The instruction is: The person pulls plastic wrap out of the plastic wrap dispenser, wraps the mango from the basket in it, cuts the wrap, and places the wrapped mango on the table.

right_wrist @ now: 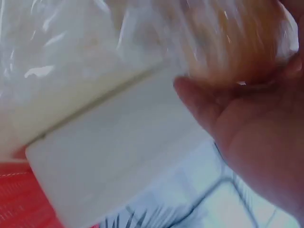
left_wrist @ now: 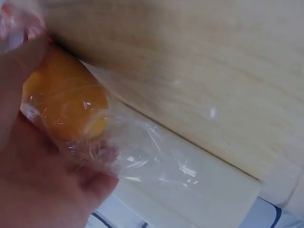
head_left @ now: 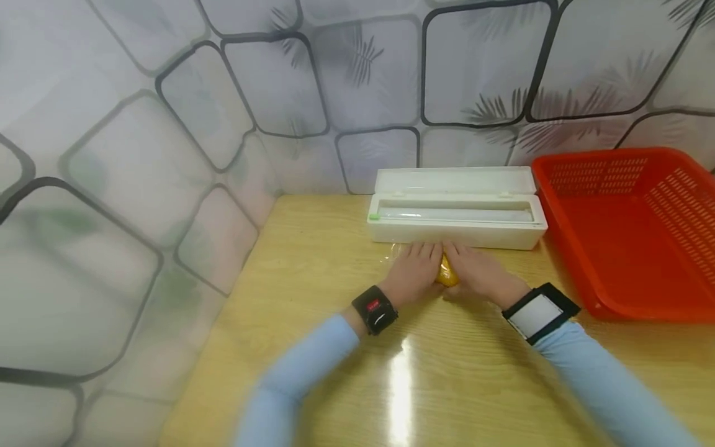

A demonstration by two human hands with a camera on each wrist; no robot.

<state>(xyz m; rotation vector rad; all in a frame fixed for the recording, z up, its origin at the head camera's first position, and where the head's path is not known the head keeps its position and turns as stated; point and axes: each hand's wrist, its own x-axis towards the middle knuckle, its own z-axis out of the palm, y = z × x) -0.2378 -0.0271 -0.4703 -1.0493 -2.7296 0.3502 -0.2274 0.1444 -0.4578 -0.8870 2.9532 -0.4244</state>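
A rounded yellow-orange fruit [head_left: 446,273] sits between my two hands, with clear plastic wrap [left_wrist: 142,152] around it; its exact kind is hard to tell. My left hand [head_left: 412,271] grips the fruit from the left, thumb and fingers round it in the left wrist view. From the other side my right hand [head_left: 483,273] holds it, fingers curved along the wrapped fruit [right_wrist: 232,42]. Loose film [right_wrist: 52,42] spreads out past the fruit in both wrist views. The fruit's underside is hidden by my hands in the head view.
Just behind my hands stands a white wrap dispenser box [head_left: 458,233], its lid raised and a roll of film [head_left: 455,215] inside. A red plastic basket [head_left: 592,273] is at the right. The wooden table [head_left: 301,261] meets a patterned wall [head_left: 301,81] at the back and left.
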